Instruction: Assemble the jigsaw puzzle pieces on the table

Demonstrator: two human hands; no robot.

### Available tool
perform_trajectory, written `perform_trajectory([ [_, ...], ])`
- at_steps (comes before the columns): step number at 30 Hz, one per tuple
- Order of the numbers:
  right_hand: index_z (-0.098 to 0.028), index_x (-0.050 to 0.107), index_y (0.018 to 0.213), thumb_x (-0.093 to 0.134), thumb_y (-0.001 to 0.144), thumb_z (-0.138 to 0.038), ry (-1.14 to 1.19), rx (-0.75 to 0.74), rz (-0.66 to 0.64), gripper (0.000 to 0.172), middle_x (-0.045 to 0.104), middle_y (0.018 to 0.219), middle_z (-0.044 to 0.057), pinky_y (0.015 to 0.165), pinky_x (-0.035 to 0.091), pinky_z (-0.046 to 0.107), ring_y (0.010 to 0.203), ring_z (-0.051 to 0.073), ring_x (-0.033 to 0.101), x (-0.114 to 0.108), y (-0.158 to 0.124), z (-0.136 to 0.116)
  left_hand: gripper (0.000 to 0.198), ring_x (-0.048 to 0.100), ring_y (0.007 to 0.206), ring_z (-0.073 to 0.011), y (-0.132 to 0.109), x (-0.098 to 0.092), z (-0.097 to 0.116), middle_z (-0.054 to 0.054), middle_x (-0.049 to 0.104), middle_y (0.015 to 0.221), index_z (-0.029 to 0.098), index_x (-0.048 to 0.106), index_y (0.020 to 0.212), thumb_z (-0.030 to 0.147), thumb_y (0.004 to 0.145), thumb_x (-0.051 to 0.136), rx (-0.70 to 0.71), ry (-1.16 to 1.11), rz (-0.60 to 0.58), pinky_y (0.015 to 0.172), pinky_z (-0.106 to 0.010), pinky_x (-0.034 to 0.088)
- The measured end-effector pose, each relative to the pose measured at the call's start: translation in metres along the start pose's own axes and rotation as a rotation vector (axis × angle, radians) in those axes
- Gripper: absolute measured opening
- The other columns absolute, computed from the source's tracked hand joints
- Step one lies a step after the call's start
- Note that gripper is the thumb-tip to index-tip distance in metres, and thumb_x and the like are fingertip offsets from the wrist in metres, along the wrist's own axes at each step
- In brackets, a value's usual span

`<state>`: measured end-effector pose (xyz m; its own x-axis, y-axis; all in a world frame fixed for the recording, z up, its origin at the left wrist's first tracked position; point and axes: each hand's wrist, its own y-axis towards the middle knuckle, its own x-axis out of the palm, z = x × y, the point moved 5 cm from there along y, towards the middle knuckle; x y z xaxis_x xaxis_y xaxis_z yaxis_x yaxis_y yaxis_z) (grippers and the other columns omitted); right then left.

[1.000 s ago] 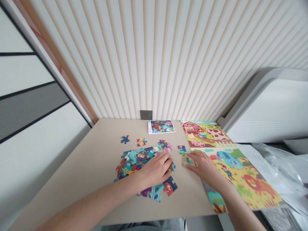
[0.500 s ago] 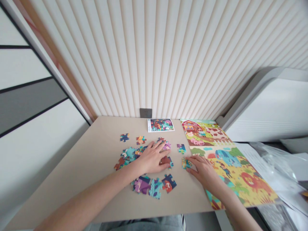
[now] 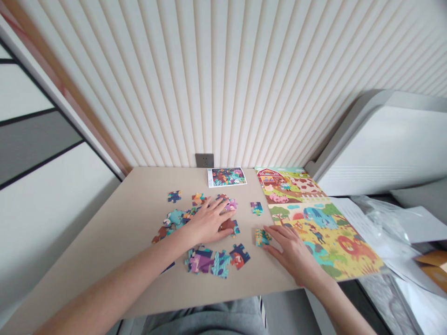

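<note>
My left hand (image 3: 211, 222) lies palm down over the pile of jigsaw pieces (image 3: 176, 217), fingers spread, hiding some of them. A brown piece (image 3: 228, 227) shows beside its thumb, and a purple piece (image 3: 231, 204) lies past its fingertips. At the right of the pile, my right hand (image 3: 288, 246) grips a teal and yellow jigsaw piece (image 3: 261, 237) by its right edge, between thumb and fingers. That piece is on or just over the table; I cannot tell which. Nearer me lie a purple piece (image 3: 201, 260), a striped teal piece (image 3: 220, 264) and a dark blue piece with red (image 3: 240, 256).
A picture card (image 3: 226, 177) lies by the wall, below a dark socket (image 3: 204, 160). Single pieces (image 3: 174, 196) (image 3: 256, 208) lie apart. Two assembled puzzles, a farm (image 3: 291, 186) and a safari (image 3: 328, 237), cover the table's right side. Papers and clear plastic (image 3: 380, 218) lie beyond.
The camera view has shifted a little. My right hand has brought its piece slightly towards me. My left hand has slid slightly left over the pile, and a dark piece now shows by the forearm.
</note>
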<state>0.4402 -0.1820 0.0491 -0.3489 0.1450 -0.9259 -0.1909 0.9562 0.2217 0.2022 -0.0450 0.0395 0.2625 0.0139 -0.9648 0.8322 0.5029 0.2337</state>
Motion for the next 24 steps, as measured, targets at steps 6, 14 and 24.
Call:
perform_trajectory([
  [6, -0.031, 0.053, 0.148, 0.052, 0.098, -0.021, 0.085, -0.082, -0.143, 0.051, 0.061, 0.144, 0.008, 0.110, 0.050, 0.044, 0.130, 0.025, 0.060, -0.001, -0.010, 0.001, 0.052, 0.037, 0.149, -0.0314, -0.008, -0.018, 0.029, -0.013, 0.050, 0.154, 0.023, 0.055, 0.143, 0.051, 0.099, 0.054, 0.050, 0.008, 0.032, 0.126, -0.056, 0.014],
  [14, -0.031, 0.060, 0.140, 0.060, 0.097, -0.040, -0.011, 0.088, -0.021, 0.043, 0.067, 0.132, 0.010, 0.102, 0.054, 0.049, 0.120, 0.030, 0.064, 0.009, -0.033, -0.010, 0.043, 0.052, 0.139, -0.0267, -0.073, -0.045, 0.094, -0.008, 0.062, 0.143, 0.024, 0.058, 0.141, 0.032, 0.098, 0.057, 0.158, -0.067, 0.061, 0.124, -0.050, 0.031],
  [24, -0.034, 0.061, 0.138, 0.042, 0.094, -0.005, 0.049, -0.051, -0.133, 0.056, 0.062, 0.144, 0.005, 0.112, 0.046, 0.049, 0.134, 0.025, 0.055, 0.012, -0.031, -0.024, 0.037, 0.056, 0.134, -0.0277, -0.083, -0.016, 0.122, -0.008, 0.064, 0.140, 0.020, 0.062, 0.135, 0.022, 0.100, 0.051, 0.070, -0.090, 0.119, 0.117, -0.051, 0.045],
])
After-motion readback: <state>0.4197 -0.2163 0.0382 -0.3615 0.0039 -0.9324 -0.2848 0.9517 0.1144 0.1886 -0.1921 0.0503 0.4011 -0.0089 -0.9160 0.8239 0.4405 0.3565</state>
